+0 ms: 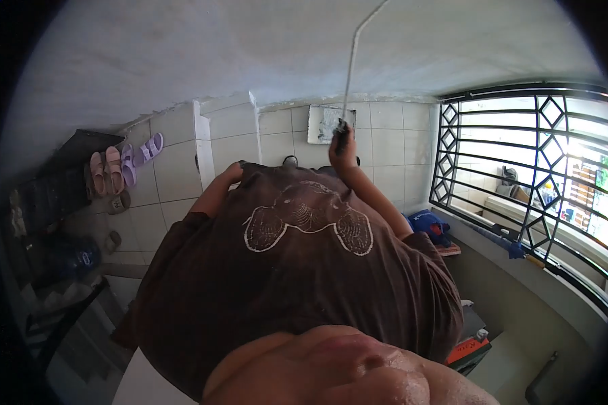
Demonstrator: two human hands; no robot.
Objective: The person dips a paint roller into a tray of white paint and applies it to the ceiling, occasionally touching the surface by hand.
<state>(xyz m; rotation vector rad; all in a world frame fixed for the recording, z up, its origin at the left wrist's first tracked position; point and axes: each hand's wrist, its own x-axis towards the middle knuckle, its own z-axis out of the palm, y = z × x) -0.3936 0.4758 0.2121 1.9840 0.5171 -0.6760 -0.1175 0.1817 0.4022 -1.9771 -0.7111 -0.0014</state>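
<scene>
My right hand (344,150) is closed round the black handle (342,137) of a paint roller. The roller's thin, bent wire rod (350,64) runs up in front of the white wall (203,54), and its far end is cut off by the top of the view. Behind my right hand, a paint-smeared tray (323,123) lies on the tiled floor. My left hand (234,171) hangs low at the left edge of the brown shirt, its fingers mostly hidden.
Pink sandals (105,172) and purple sandals (148,150) stand at the left near a dark rack (54,162). A black window grille (493,162) lines the right side. Below it lies a blue bag (429,226). A red box (469,352) is at the lower right.
</scene>
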